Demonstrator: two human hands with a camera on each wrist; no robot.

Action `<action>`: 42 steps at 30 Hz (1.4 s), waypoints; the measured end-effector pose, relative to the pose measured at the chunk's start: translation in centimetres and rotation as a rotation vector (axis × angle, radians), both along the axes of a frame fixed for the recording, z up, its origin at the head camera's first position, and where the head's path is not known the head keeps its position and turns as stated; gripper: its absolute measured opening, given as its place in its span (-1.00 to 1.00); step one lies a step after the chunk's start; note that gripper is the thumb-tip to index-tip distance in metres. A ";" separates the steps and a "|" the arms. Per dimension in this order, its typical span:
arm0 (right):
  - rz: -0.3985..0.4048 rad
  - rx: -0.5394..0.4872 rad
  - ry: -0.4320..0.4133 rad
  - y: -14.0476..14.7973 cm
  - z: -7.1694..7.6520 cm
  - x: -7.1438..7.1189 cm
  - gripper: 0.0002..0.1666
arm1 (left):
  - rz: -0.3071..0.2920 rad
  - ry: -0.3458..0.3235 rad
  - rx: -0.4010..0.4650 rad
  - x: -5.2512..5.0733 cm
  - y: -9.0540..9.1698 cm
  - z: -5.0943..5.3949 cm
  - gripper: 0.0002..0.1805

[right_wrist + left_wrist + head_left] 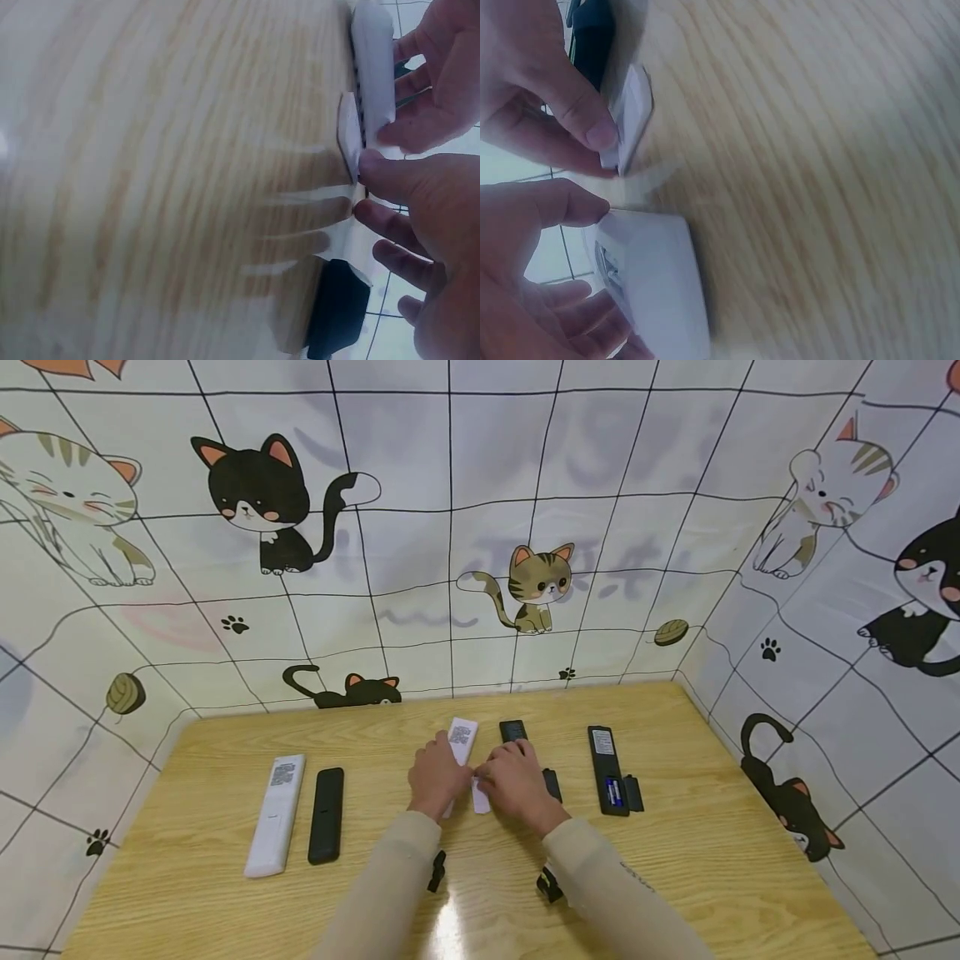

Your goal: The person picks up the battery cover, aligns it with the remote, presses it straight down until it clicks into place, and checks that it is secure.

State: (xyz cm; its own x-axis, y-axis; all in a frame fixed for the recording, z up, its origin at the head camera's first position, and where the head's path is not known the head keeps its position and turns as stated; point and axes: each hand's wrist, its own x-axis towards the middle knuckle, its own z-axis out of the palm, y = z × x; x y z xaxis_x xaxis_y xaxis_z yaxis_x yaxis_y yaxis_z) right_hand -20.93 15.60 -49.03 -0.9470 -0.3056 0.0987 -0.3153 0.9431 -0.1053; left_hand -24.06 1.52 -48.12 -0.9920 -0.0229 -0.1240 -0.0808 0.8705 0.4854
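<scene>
Near the table's middle, a white remote lies back side up with a printed code, its battery compartment uncovered in the left wrist view. The left hand grips this remote by its sides, thumb at the near edge. Just right of it, the right hand pinches a small white cover between thumb and fingertips; the cover stands tilted beside the remote. Partly under the right hand is a black remote, with a black cover beside it.
On the left lie a long white remote and a black remote. To the right, another black remote shows blue batteries, its cover alongside. A cat-patterned cloth stands behind the wooden table.
</scene>
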 end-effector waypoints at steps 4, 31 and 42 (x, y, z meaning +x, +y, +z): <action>-0.004 0.009 0.037 0.0 -0.3 -0.2 -0.83 | 0.002 -0.008 -0.004 0.1 -0.6 0.2 -0.20; -0.005 -0.079 0.031 0.0 -0.1 -0.3 -0.89 | 0.037 0.042 0.145 0.0 -2.5 -1.0 -0.22; 0.011 -0.174 -0.030 -0.1 0.7 0.5 -0.81 | 0.111 -0.007 0.333 0.3 -3.9 -1.0 -0.16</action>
State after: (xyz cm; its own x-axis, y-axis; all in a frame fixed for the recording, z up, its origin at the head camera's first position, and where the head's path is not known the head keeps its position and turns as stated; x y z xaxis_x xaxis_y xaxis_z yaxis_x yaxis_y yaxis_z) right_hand -20.38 15.53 -48.32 -0.9471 -0.2965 0.1229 -0.3197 0.9063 -0.2765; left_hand -23.79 -2.37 -49.08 -0.9849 -0.0874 -0.1492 -0.1699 0.6505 0.7403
